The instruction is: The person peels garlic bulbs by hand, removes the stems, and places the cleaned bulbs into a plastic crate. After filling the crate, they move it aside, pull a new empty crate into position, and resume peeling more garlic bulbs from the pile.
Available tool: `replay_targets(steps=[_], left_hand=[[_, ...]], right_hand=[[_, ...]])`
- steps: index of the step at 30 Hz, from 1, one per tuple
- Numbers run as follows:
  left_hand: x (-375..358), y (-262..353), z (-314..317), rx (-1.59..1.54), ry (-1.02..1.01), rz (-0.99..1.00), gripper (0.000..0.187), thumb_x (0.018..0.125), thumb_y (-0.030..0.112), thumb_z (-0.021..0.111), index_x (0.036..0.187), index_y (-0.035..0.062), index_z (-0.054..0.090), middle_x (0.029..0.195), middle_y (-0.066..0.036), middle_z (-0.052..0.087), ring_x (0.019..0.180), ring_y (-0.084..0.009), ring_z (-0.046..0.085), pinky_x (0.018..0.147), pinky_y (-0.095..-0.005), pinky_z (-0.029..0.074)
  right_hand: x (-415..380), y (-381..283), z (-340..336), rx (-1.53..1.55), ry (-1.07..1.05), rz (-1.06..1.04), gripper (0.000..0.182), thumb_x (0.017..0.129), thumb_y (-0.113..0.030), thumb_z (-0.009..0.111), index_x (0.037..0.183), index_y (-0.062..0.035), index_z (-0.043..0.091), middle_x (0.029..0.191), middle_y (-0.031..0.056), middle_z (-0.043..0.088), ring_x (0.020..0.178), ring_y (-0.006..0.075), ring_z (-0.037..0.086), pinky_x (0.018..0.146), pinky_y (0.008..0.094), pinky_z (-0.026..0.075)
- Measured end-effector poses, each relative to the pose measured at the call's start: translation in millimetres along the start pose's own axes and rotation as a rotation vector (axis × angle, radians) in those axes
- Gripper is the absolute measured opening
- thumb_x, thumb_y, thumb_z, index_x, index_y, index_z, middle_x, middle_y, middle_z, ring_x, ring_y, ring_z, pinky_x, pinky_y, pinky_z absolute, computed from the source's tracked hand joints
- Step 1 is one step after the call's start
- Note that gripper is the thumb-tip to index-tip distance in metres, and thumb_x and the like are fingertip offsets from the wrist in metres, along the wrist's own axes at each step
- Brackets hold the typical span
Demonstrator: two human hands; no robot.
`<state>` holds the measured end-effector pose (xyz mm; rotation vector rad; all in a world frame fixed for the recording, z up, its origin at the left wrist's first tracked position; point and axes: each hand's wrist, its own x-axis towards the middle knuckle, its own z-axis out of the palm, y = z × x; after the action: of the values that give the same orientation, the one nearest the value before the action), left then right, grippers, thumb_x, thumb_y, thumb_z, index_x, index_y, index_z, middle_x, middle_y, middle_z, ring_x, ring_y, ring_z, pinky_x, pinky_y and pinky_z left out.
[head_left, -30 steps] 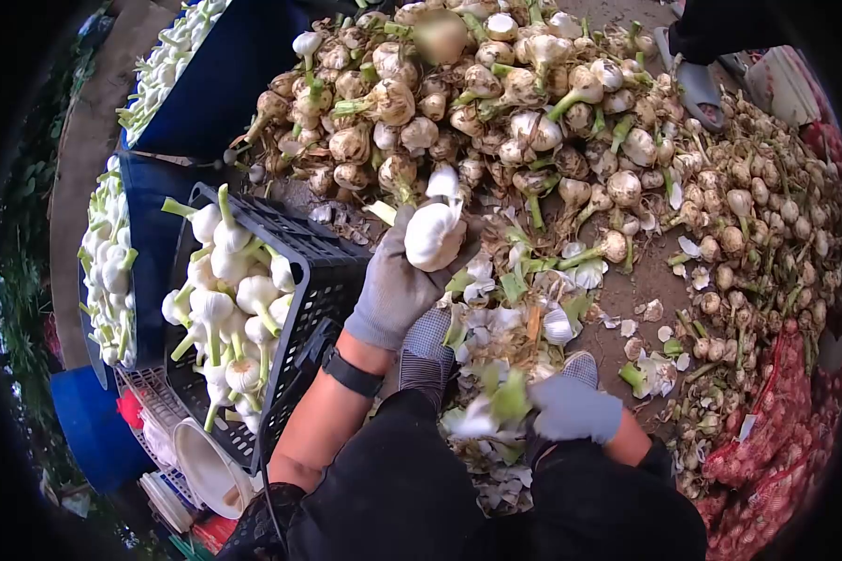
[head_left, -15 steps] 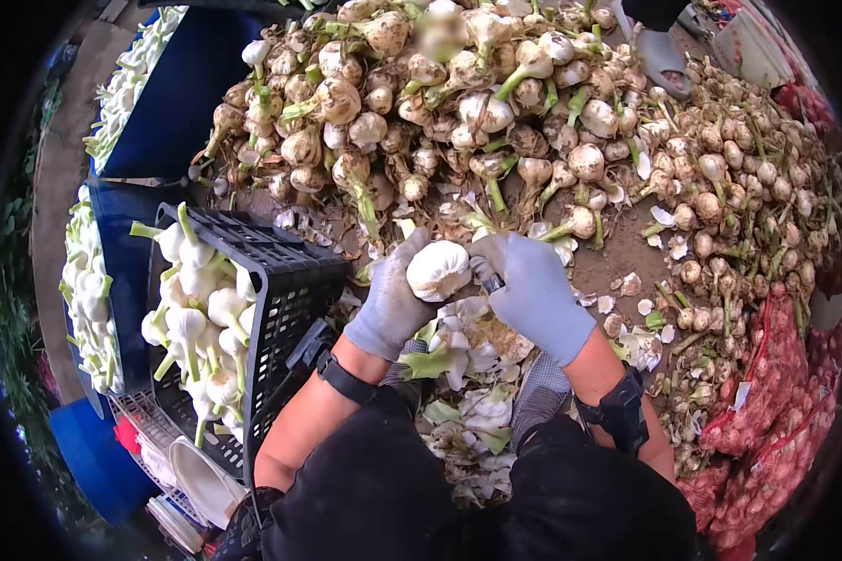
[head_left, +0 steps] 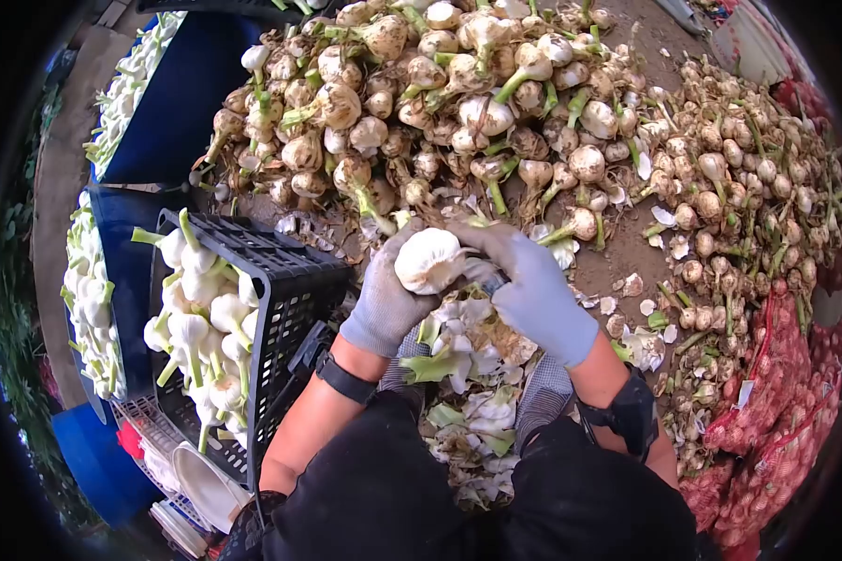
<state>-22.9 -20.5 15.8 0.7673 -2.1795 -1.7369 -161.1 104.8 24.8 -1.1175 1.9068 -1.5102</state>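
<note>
A clean white garlic bulb sits in my gloved left hand, whose fingers are wrapped round its left side. My right hand, also gloved, is closed on what looks like a small knife; its blade is blurred and most of its handle is hidden. The right fingers reach to the bulb's upper right side. Below both hands, peeled garlic skins lie on the ground between my feet. Just beyond them spreads a large heap of unpeeled, soil-stained garlic with cut green stems.
A black plastic crate of cleaned garlic stands tilted at my left. Behind it are blue containers of white garlic. Smaller bulbs cover the ground at right, near red mesh sacks. A blue tub is at lower left.
The garlic bulb has shifted slightly left and turned in my left hand. My right fingers have stretched over toward its top. A person's foot at the top right has gone from view.
</note>
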Motion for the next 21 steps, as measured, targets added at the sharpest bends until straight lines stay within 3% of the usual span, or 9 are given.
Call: replay_targets(steps=[2,9,10,11,13,15,17,19,21], left_hand=[[-1,3,-1,0.028,-0.002,-0.036,0.049,0.071,0.007,0.082,0.111,-0.0001,0.056,0.099,-0.008,0.068,0.091,-0.0158,0.066,0.084,-0.0278,0.052],[-3,6,-3,-0.080,-0.035,-0.214,0.051,0.079,0.001,0.071,0.126,-0.0023,0.051,0.110,-0.010,0.067,0.100,-0.0179,0.065,0.090,-0.0284,0.051],[0,8,-4,-0.544,0.066,-0.290,0.049,0.081,-0.002,0.067,0.127,-0.0020,0.050,0.115,-0.013,0.065,0.104,-0.0216,0.064,0.089,-0.0300,0.052],[5,8,-5,-1.010,0.169,-0.357,0.046,0.083,-0.004,0.063,0.128,-0.0017,0.049,0.119,-0.016,0.063,0.107,-0.0252,0.064,0.089,-0.0316,0.053],[10,-28,-14,-1.040,0.199,-0.315,0.035,0.094,0.005,0.051,0.128,-0.0025,0.048,0.126,-0.020,0.058,0.112,-0.0321,0.061,0.088,-0.0353,0.055],[11,-35,-17,-1.234,0.100,-0.452,0.039,0.101,0.025,0.043,0.126,-0.0039,0.049,0.124,-0.021,0.059,0.108,-0.0318,0.063,0.087,-0.0381,0.056],[4,-56,-6,-1.366,-0.024,-0.303,0.041,0.104,0.031,0.038,0.119,-0.0045,0.051,0.112,-0.014,0.061,0.102,-0.0247,0.063,0.094,-0.0386,0.052],[3,-35,-2,-1.300,0.154,-0.354,0.036,0.104,0.026,0.039,0.120,-0.0037,0.051,0.113,-0.013,0.061,0.105,-0.0215,0.061,0.095,-0.0381,0.051],[4,-23,-1,-1.434,0.303,-0.411,0.033,0.104,0.023,0.041,0.120,-0.0037,0.050,0.113,-0.012,0.060,0.107,-0.0190,0.058,0.094,-0.0367,0.051]], right_hand=[[0,8,-6,-0.402,-0.231,-0.089,0.036,0.074,-0.006,0.061,0.109,-0.0105,0.062,0.091,0.0142,0.064,0.083,0.0319,0.064,0.073,0.0398,0.052],[-7,-2,7,-0.651,-0.196,-0.166,0.038,0.066,-0.006,0.062,0.104,-0.0113,0.061,0.083,0.0116,0.061,0.077,0.0305,0.061,0.066,0.0408,0.048],[-13,-4,11,-0.649,-0.196,-0.167,0.038,0.066,-0.006,0.062,0.104,-0.0113,0.061,0.083,0.0116,0.061,0.077,0.0305,0.061,0.066,0.0408,0.048],[-22,-6,16,-0.381,-0.237,-0.114,0.033,0.067,-0.003,0.060,0.100,-0.0076,0.061,0.084,0.0118,0.061,0.073,0.0310,0.061,0.064,0.0403,0.049],[-32,-15,20,-0.113,-0.282,-0.066,0.029,0.068,0.000,0.058,0.096,-0.0039,0.061,0.085,0.0121,0.062,0.069,0.0314,0.060,0.062,0.0398,0.049],[-31,-41,14,0.465,-0.516,0.379,0.024,0.079,0.000,0.056,0.103,-0.0017,0.060,0.087,0.0160,0.064,0.077,0.0240,0.065,0.068,0.0393,0.053],[-17,-70,-20,1.018,-0.255,0.437,0.017,0.088,-0.002,0.051,0.101,0.0068,0.058,0.086,0.0162,0.065,0.077,0.0215,0.067,0.068,0.0348,0.056],[-6,-79,-47,1.037,-0.065,0.156,0.021,0.091,-0.006,0.051,0.099,0.0126,0.057,0.087,0.0158,0.066,0.075,0.0211,0.067,0.068,0.0302,0.057],[-3,-64,-55,0.314,-0.005,0.265,0.022,0.091,-0.015,0.056,0.104,0.0031,0.062,0.087,0.0159,0.069,0.072,0.0201,0.068,0.065,0.0304,0.056]])
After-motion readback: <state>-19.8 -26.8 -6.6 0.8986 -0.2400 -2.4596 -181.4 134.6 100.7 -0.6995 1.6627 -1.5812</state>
